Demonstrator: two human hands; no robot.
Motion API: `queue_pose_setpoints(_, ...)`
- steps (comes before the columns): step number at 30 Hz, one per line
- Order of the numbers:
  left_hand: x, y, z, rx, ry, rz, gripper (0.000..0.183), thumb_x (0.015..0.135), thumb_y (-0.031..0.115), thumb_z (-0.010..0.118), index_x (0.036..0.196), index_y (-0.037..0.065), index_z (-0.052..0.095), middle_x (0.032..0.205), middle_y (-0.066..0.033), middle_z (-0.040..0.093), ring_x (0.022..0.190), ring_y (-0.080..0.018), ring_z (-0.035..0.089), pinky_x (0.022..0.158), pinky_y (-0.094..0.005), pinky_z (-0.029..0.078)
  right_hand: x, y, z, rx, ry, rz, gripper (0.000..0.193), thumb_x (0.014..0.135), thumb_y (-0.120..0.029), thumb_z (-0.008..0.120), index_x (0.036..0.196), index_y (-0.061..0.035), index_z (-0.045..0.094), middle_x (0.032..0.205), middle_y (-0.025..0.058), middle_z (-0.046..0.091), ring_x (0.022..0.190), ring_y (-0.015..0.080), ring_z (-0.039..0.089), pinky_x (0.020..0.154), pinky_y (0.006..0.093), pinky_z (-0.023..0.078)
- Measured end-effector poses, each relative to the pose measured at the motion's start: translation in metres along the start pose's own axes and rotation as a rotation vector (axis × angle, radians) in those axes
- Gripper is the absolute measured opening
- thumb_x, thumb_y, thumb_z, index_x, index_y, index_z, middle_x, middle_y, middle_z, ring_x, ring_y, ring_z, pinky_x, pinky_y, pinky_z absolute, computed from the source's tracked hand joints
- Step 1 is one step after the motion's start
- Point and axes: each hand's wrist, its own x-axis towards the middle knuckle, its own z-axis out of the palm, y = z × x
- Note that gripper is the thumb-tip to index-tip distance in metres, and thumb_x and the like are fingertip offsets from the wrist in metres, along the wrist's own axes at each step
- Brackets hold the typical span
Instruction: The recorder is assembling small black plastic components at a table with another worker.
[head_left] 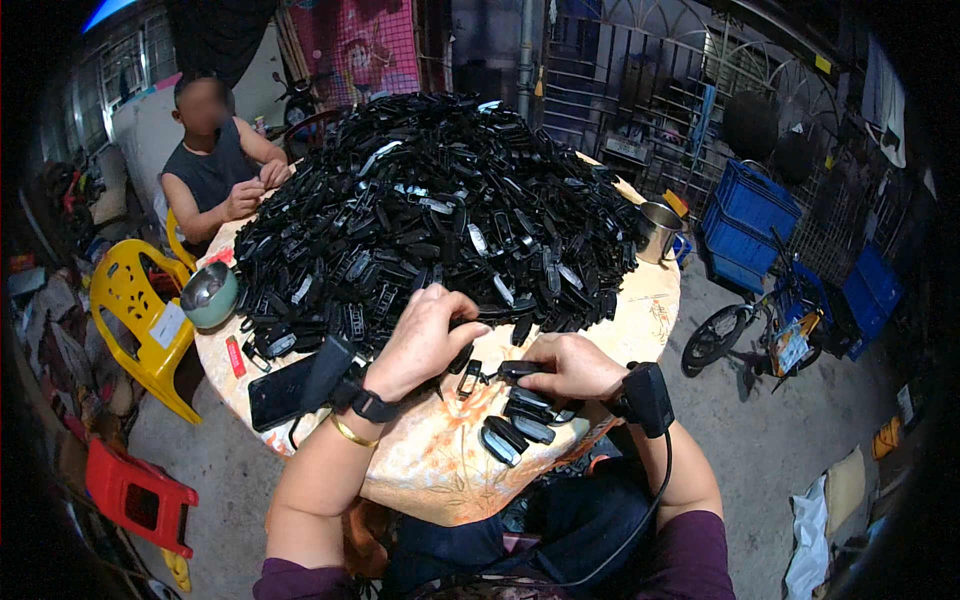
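Observation:
A big heap of small oblong black plastic pieces [430,220], some with shiny faces, covers most of a round table. At its near edge is my left hand [425,330], fingers curled and closed; a dark shape shows under the thumb, but what they hold is hidden. My right hand [578,367] pinches an oblong black piece [517,369] just to the right. Between the hands lies a small open-framed black part [469,380] on the patterned tablecloth [430,460]. Below my right hand several glossy black pieces [505,440] lie grouped near the table's front edge.
A dark phone [278,395], a red packet [235,356] and a green bowl [209,296] sit at the left. A metal mug [658,232] stands right. Across the table sits another person [215,160]. Around are a yellow chair [140,320], red stool [140,495], blue crates [750,220] and a bicycle [745,330].

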Motion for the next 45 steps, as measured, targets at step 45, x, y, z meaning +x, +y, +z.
queue_pose_setpoints(45, -0.002, 0.01, 0.024, -1.126, -0.012, -0.341, 0.032, 0.082, -0.001, 0.06, 0.113, -0.001, 0.058, 0.104, -0.0094, 0.064, 0.091, -0.0117, 0.06, 0.082, -0.0244, 0.048, 0.013, -0.022, 0.023, 1.096, 0.416, 0.286, 0.026, 0.09, -0.015, 0.056, 0.113, -0.0022, 0.06, 0.083, 0.0027, 0.065, 0.067, 0.007, 0.058, 0.06, 0.0191, 0.048)
